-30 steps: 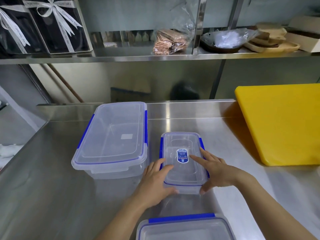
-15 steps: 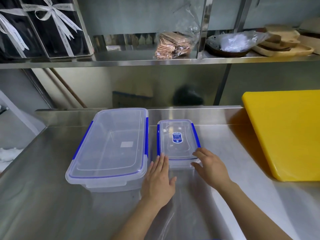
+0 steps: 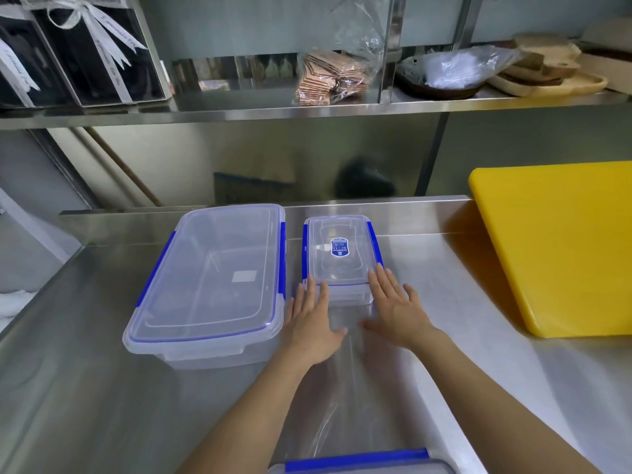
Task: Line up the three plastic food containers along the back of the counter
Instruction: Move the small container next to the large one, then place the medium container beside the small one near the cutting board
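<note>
Both hands are lying flat and spread, palms down, over the steel counter (image 3: 102,388), gripping nothing. The left hand (image 3: 313,323) is resting its fingertips against the near left corner of the small container (image 3: 340,256), and the right hand (image 3: 398,311) is touching its near right corner with the forefinger, so the small container is sitting just beyond both sets of fingers, its far end against the counter's raised back edge. Just left of the left hand, the large container (image 3: 213,280) is standing beside the small one, apart from it. Behind the wrists, at the near edge of view, a third container (image 3: 359,466) is showing only its blue-clipped rim. Well to the right of the right hand, a yellow cutting board (image 3: 561,248) is lying on the counter.
</note>
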Action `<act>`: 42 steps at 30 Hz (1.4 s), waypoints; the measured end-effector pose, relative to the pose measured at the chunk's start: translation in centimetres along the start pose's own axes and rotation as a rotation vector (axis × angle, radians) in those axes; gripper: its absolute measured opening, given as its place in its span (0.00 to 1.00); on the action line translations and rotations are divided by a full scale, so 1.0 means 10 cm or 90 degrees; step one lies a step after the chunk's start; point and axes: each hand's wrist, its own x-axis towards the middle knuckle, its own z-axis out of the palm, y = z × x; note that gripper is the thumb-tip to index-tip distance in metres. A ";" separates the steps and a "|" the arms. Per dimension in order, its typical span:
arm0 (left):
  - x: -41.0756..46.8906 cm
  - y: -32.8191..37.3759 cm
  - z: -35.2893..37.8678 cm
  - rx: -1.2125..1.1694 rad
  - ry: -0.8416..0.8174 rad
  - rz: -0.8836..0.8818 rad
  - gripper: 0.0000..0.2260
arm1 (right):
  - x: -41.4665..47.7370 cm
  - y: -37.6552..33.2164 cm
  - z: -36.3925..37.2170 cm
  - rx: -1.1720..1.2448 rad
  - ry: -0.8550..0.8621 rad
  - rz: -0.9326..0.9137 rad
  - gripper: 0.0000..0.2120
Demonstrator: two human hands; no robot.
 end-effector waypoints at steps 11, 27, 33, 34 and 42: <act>-1.00 -0.19 -0.25 -0.199 -0.154 -0.020 0.30 | -0.71 -0.16 -0.24 0.294 -0.079 -0.072 0.29; -1.72 -0.50 -0.29 -0.375 -0.409 -0.121 0.25 | -1.36 -0.31 -0.01 0.318 -0.366 -0.097 0.18; -1.55 -0.40 -0.15 -0.521 -0.020 -0.208 0.25 | -1.46 -0.08 0.01 0.388 -0.234 0.007 0.18; -1.52 -0.35 -0.12 -0.537 0.009 -0.206 0.24 | -1.47 -0.05 0.01 0.389 -0.205 0.025 0.18; -1.57 0.05 0.03 -0.371 0.202 -0.103 0.15 | -1.55 0.15 0.07 0.414 -0.005 0.206 0.16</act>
